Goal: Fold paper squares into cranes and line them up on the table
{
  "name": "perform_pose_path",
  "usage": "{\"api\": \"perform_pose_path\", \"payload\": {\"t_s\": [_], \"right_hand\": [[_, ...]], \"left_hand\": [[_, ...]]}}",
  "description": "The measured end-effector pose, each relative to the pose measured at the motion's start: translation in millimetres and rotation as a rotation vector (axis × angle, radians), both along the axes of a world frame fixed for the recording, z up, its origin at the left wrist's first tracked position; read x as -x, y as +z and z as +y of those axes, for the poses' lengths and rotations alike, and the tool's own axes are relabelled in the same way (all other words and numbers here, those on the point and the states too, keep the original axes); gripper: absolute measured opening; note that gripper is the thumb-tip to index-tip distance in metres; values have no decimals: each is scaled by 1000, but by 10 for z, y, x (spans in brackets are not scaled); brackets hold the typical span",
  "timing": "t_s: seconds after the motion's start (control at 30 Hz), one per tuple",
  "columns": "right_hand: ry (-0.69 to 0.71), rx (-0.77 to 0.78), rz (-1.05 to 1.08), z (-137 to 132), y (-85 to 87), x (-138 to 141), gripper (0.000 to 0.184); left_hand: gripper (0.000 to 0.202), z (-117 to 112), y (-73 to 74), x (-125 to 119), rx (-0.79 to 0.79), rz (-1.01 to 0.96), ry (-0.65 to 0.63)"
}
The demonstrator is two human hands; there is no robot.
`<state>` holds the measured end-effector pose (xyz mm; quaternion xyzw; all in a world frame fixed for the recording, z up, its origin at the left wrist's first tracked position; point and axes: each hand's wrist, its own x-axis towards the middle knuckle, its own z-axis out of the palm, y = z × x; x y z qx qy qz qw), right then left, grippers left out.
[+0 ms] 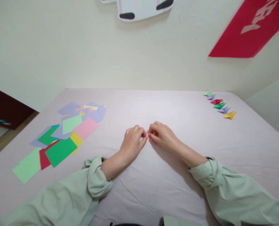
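Note:
Between my two hands, near the middle of the table, is a small piece of folded pink paper (149,137). My left hand (134,139) pinches its left side between thumb and fingertips. On the other side, my right hand (163,135) has its thumb and forefinger closed on the same paper. Most of the paper is hidden by the fingers, so its folded shape cannot be made out. Both hands sit low over the cloth, with their fingertips almost meeting.
Loose coloured paper sheets (61,151) overlap in a spread on the left of the table (130,106). Several small folded paper figures (219,105) stand in a row at the far right. A wall (139,56) rises behind the table, with a red banner (245,37) on it.

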<state>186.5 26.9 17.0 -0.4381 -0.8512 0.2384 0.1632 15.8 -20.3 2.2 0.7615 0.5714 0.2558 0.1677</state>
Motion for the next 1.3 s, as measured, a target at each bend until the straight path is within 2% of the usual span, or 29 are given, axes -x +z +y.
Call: {"api": "perform_pose_path", "payload": {"t_s": [0.7, 0.93, 1.1, 1.3], "right_hand": [[-15, -21, -44, -6, -3, 18, 6], [-19, -28, -48, -10, -7, 27, 8], [-25, -24, -42, -18, -18, 20, 9], [-38, -20, -42, -30, -4, 29, 8]], "left_hand": [[5, -55, 42, 60, -16, 14, -48], [18, -151, 86, 71, -35, 222, -150], [23, -214, 95, 49, -39, 343, -153], [30, -273, 125, 26, -61, 397, -163]]}}
